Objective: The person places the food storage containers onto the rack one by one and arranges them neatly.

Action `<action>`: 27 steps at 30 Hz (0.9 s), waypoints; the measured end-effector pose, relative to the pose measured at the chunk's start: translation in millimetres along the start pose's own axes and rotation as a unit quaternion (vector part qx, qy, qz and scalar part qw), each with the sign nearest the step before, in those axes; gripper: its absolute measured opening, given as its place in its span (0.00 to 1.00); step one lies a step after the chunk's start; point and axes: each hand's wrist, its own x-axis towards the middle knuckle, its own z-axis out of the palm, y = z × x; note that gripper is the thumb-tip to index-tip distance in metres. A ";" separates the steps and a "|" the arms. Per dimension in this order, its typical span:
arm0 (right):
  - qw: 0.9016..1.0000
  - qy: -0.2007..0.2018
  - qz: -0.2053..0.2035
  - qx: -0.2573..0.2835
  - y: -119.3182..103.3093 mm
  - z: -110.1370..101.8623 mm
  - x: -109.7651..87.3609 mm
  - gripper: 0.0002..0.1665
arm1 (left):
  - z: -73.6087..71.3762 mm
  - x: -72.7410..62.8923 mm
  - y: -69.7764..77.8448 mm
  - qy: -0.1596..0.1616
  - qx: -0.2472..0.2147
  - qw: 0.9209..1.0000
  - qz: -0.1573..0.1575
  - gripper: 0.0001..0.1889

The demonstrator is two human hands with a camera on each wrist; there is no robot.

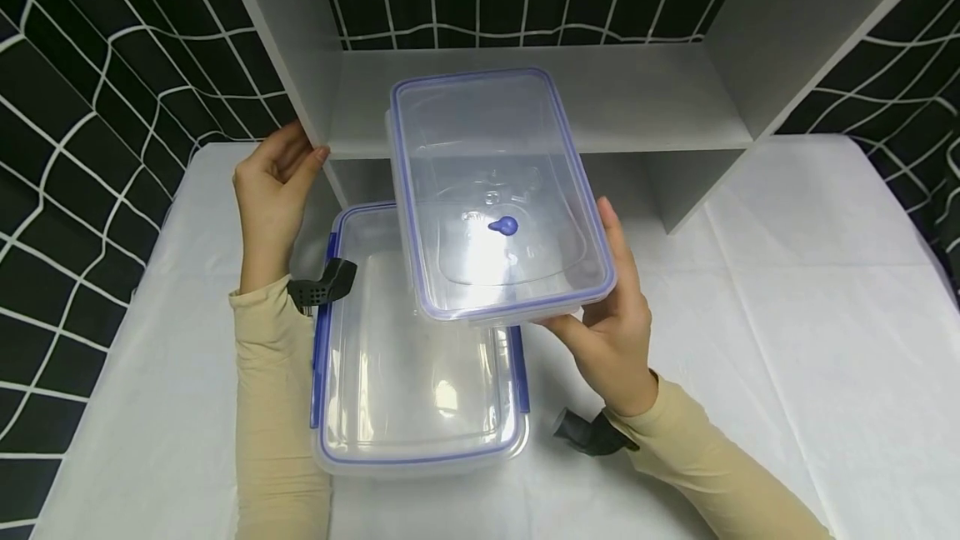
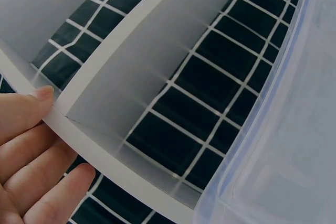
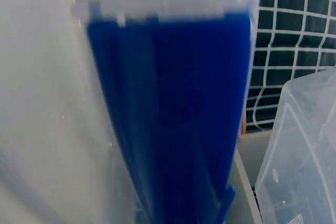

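Note:
My right hand [image 1: 618, 332] holds a clear plastic food container [image 1: 495, 182] by its right side, thumb at the near corner and fingers along the edge. Its lid has a blue seal and a small blue vent plug [image 1: 505, 226]. Tilted, it hangs over a second, larger lidded food container [image 1: 408, 382] on the table, partly covering it. My left hand [image 1: 273, 190] grips the front edge of the white shelf unit's left side panel [image 2: 84, 135], thumb on the edge, fingers on the outer side. A blue clip latch [image 3: 173, 114] fills the middle of the right wrist view.
The white shelf unit [image 1: 645, 98] stands at the back, with a shelf board above the table and an opening below. White cloth covers the table [image 1: 825, 357]. Dark walls with white netting [image 1: 97, 190] stand around it.

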 end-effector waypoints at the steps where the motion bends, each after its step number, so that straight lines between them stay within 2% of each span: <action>1: 1.000 0.002 0.001 -0.001 0.7 -0.9 1.2 0.56 | -0.1 0.1 0.1 0.000 0.001 1.000 0.001 0.17; 14: 1.000 -0.020 -0.001 -0.015 11.8 -2.3 28.9 0.56 | -1.1 0.4 -0.6 0.004 0.002 1.000 -0.001 0.17; 22: 1.000 -0.019 0.008 -0.016 19.9 2.6 43.4 0.57 | -1.1 0.7 -1.4 0.002 0.009 1.000 0.002 0.17; 27: 0.999 -0.029 0.004 -0.041 24.3 7.7 53.2 0.58 | 0.0 0.3 -0.7 0.002 0.014 1.000 0.007 0.17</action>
